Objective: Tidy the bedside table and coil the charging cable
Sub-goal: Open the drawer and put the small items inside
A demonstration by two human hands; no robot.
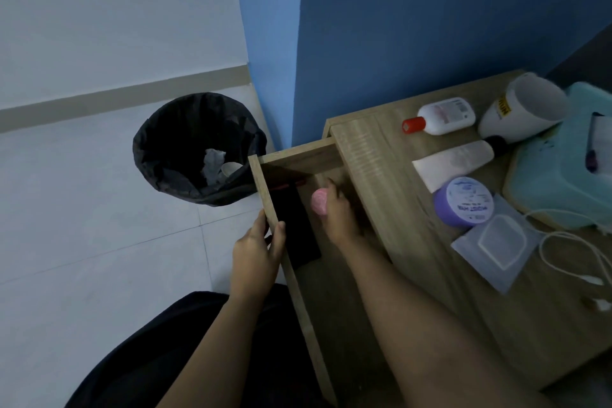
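The task seems early: the left hand [256, 255] grips the open drawer [265, 189], the right hand [337, 214] holds a pink thing [319, 202] inside, and the cable [563, 233] lies uncoiled on the cluttered table [381, 149] at 3 o'clock.

Bedroom, bedside table [414, 262], toiletries, lined bin [185, 129]

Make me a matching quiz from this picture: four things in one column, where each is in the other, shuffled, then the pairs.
1 pink item
2 white cable
3 crumpled paper
4 left hand

A on the tabletop
B in the black bin
C gripping the front of the drawer
D held by the right hand inside the open drawer

Pairs: 1-D, 2-A, 3-B, 4-C
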